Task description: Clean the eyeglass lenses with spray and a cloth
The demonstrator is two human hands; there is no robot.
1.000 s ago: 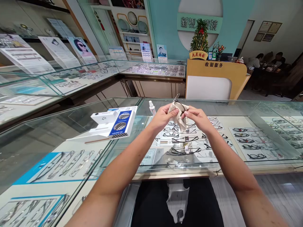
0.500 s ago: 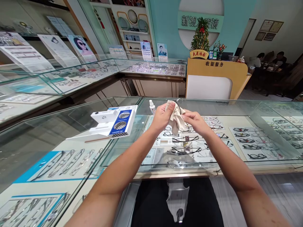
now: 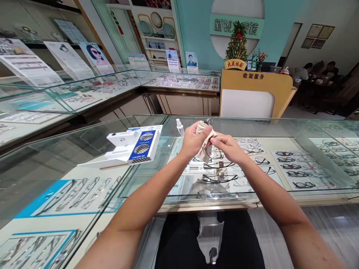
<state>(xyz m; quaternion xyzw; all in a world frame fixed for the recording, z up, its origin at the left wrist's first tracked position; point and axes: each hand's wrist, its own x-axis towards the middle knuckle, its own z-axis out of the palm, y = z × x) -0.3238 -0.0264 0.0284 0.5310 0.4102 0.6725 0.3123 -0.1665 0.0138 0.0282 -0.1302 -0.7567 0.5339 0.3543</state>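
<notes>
A cream cloth (image 3: 203, 130) is bunched between my two hands above the glass counter. My left hand (image 3: 194, 140) is closed on it, thumb pressed over the folds. Fingertips of my right hand (image 3: 227, 146) pinch the cloth's right edge. A small dark part of a pair of glasses (image 3: 208, 121) pokes out at the top of the cloth; the rest is wrapped or hidden. Just left of my left hand, a white spray bottle (image 3: 180, 127) stands upright on the glass.
An open white and blue box (image 3: 143, 146) lies on the counter at the left. Rows of eyeglasses (image 3: 297, 174) sit under the glass. A wooden cashier desk (image 3: 256, 83) stands beyond; people sit at the far right.
My left thumb has moved over the cloth, and my right hand has shifted slightly left and down. The cloth is more tightly bunched, and less of the dark frame shows.
</notes>
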